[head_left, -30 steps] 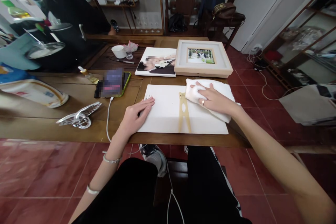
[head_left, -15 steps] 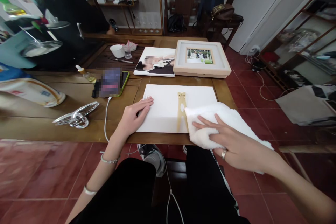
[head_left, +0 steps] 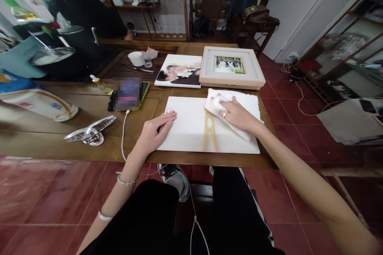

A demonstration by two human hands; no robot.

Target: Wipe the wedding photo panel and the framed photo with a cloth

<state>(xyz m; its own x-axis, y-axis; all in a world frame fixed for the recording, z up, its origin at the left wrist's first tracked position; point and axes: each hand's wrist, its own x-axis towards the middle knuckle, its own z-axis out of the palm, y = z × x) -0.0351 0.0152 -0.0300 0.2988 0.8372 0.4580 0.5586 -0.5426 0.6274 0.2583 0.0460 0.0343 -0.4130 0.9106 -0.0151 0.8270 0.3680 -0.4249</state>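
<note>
A wooden table [head_left: 89,107] is seen above red floor tiles. On the left edge of a white panel [head_left: 185,135], the left hand [head_left: 154,129] is laid flat, fingers straight and together. Near its upper right part, a bunched white cloth [head_left: 248,101] is pressed down by the right hand [head_left: 236,115], fingers loosely curled on it.

Two hands, the left hand [head_left: 154,129] and the right hand [head_left: 236,113], are resting on one white board [head_left: 185,127] at the near edge of the table [head_left: 89,111] with one white cloth [head_left: 249,101], while one photo print [head_left: 179,72], one framed photo [head_left: 230,67], one phone [head_left: 145,87], one cup [head_left: 136,58] and one silver clip [head_left: 89,132] are lying elsewhere on it.
</note>
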